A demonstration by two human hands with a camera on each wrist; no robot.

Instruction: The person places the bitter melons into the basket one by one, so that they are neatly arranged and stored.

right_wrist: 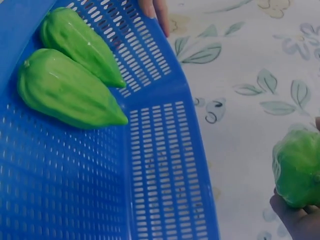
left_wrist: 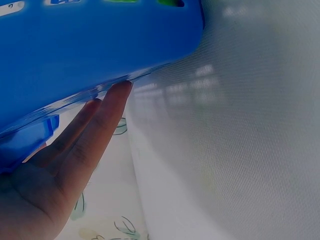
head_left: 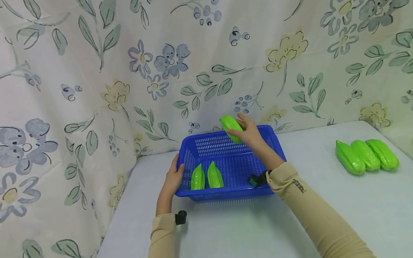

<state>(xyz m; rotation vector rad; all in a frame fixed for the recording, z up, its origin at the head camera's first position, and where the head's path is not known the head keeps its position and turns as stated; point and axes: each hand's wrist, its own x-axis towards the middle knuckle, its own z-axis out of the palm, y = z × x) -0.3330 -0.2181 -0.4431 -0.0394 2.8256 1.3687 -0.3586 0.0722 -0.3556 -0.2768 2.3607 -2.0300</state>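
My right hand (head_left: 249, 134) holds a glossy green ridged gourd (head_left: 231, 128) between thumb and fingers above the far side of a blue plastic basket (head_left: 234, 193). In the right wrist view this held gourd (right_wrist: 297, 167) shows end-on at the right edge. My left hand (head_left: 173, 177) grips the basket's left rim, the thumb over the edge and the other fingers (left_wrist: 95, 135) along the outside wall. Inside the basket, two similar gourds with pointed tips, a left one (head_left: 197, 177) and a right one (head_left: 214, 175), lie side by side at the left.
Three more green gourds (head_left: 366, 156) lie together on the white tabletop (head_left: 333, 216), well right of the basket. A floral curtain (head_left: 190, 62) hangs behind the table and along its left side. Dark straps with small devices (head_left: 259, 179) sit at the wrists.
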